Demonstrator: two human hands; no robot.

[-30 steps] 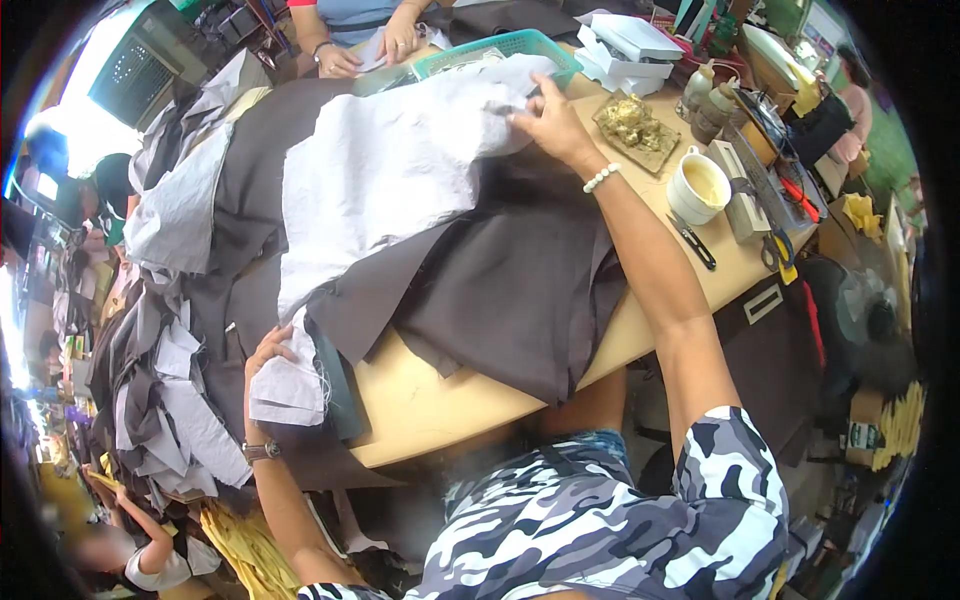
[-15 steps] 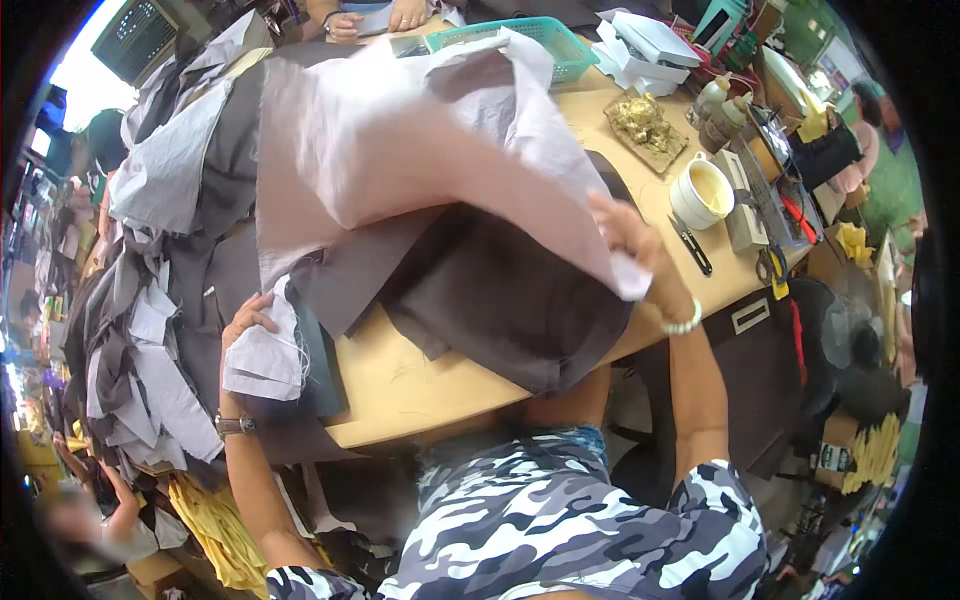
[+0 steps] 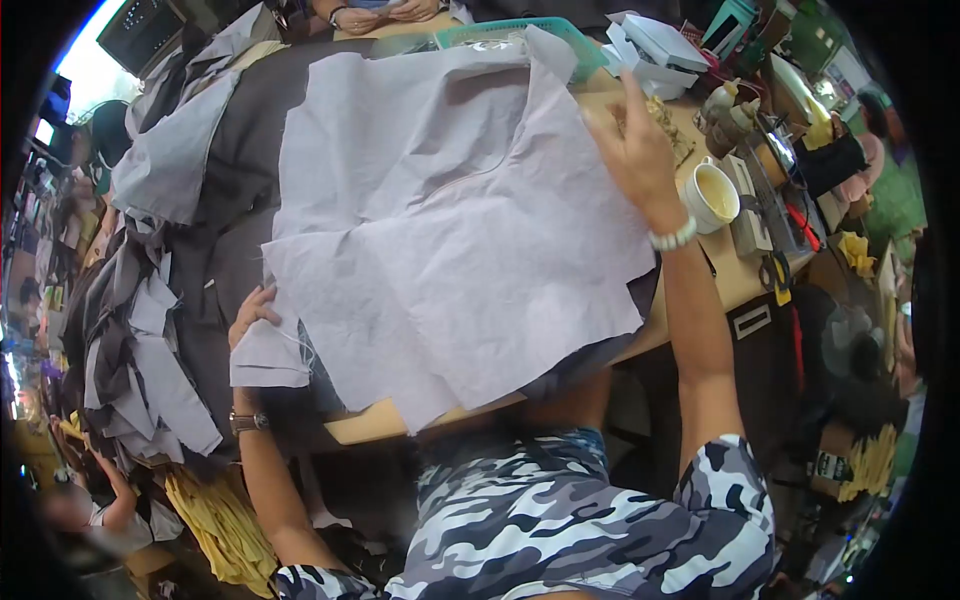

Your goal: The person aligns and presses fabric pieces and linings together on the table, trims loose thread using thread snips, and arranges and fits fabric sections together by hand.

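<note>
A large pale grey-pink fabric piece point(image 3: 430, 260) lies spread in front of me, with a curved seam across its upper half and a front edge that hangs near the table's edge. Dark fabric point(image 3: 585, 365) peeks out beneath it at the lower right. At its left side, my left hand point(image 3: 254, 314) has its fingers curled over a smaller pale fabric piece point(image 3: 270, 358) with loose threads. My right hand point(image 3: 640, 155) hovers by the upper right edge of the big piece, fingers stretched and apart, nothing visible in them.
Heaped dark and pale fabric point(image 3: 150, 340) covers the left side. A teal basket point(image 3: 575, 45), a white cup point(image 3: 712, 197), bottles point(image 3: 730, 120), scissors point(image 3: 775, 275) and an open white box point(image 3: 655, 55) stand to the right and back. Another person's hands point(image 3: 385, 14) are at the far edge.
The pale fabric, lifted and blurred before, now lies flat over the dark fabric and table. My right hand has moved up and away from its lower right corner, letting it go.
</note>
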